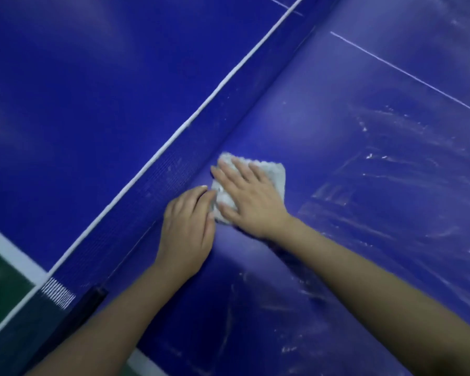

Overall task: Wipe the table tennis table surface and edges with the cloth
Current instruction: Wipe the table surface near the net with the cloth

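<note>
A folded white cloth point(272, 172) lies flat on the blue table tennis table point(364, 164), close to the foot of the net. My right hand point(248, 198) presses on it with straight, spread fingers and covers most of it. My left hand point(189, 226) rests on the table just left of the cloth, its fingertips touching the cloth's left edge. White smears and streaks mark the surface to the right of the cloth and below it.
The blue net point(190, 147) with its white top band point(201, 109) runs diagonally from lower left to upper right. A dark net post clamp point(90, 299) sits at the table's edge at lower left. Green floor point(0, 289) shows beyond it.
</note>
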